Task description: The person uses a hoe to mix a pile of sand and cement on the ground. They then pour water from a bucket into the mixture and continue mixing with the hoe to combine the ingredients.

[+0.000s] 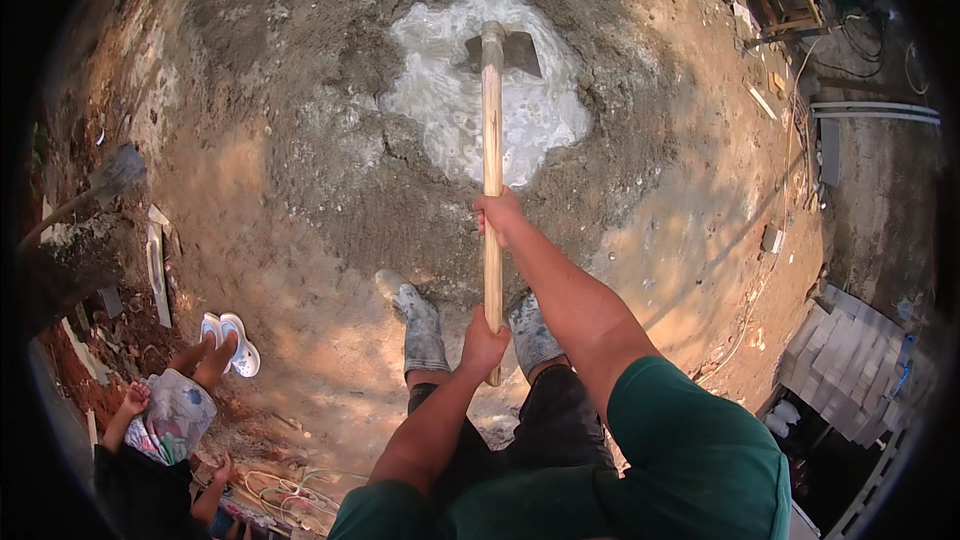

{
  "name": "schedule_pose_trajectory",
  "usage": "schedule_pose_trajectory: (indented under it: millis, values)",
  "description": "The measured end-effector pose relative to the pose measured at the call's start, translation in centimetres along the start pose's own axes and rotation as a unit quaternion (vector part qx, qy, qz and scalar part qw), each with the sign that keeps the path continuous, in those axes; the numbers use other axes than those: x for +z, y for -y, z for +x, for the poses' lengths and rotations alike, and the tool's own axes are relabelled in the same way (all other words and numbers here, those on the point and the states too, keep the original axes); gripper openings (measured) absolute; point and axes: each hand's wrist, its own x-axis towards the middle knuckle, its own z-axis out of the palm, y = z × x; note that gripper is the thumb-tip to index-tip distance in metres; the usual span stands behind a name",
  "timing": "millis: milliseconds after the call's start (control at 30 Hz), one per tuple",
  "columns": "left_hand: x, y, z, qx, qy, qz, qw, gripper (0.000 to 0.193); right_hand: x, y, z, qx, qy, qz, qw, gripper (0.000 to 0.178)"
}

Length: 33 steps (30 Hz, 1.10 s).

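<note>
A hoe (pixel 492 120) with a pale wooden handle stretches away from me, its dark metal blade over a pool of grey-white watery mix (pixel 440 70). Part of the blade's edge seems to dip into the liquid; how deep I cannot tell. My left hand (pixel 485 345) is closed round the handle near its butt end. Farther up the shaft, my right hand (pixel 502 215) grips it just short of the pool. A ring of damp grey sand and mortar (pixel 340 150) surrounds the liquid.
My boots (pixel 415 315) stand at the ring's near edge. Another person (pixel 165 430) in white clogs is at the lower left. A shovel (pixel 110 175) lies far left, near wood strips (pixel 158 275). Stacked grey blocks (pixel 845 360) stand at right; wooden furniture (pixel 785 0) is upper right.
</note>
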Motion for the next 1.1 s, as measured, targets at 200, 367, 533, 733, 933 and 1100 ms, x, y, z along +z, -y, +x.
schedule_pose_trajectory:
  millis: [200,367,533,733,933,1100]
  values:
    - [-3.7,1.1,2.3,0.080,-0.086,0.164,0.980,0.042,-1.9,2.9,-4.7,-0.054,0.084,0.256,0.962,0.030]
    - [-9.0,-8.8,9.3,0.218,-0.160,0.113,0.956,0.039,0.0,17.4,-6.7,-0.286,0.058,0.237,0.927,0.035]
    - [-13.9,-16.1,15.1,0.228,-0.114,0.024,0.967,0.045,3.1,24.4,-1.6,-0.331,-0.027,0.121,0.935,0.040]
    - [-12.3,-10.8,18.6,0.080,-0.098,0.012,0.992,0.039,7.0,21.1,11.1,-0.191,-0.067,-0.025,0.979,0.037]
    - [-10.6,-9.2,16.7,0.010,-0.098,0.008,0.995,0.038,7.9,17.7,12.4,-0.124,-0.032,-0.069,0.989,0.026]
    - [-8.0,-8.9,12.7,0.003,-0.088,-0.013,0.996,0.039,5.4,15.5,9.4,-0.108,-0.004,-0.073,0.991,0.024]
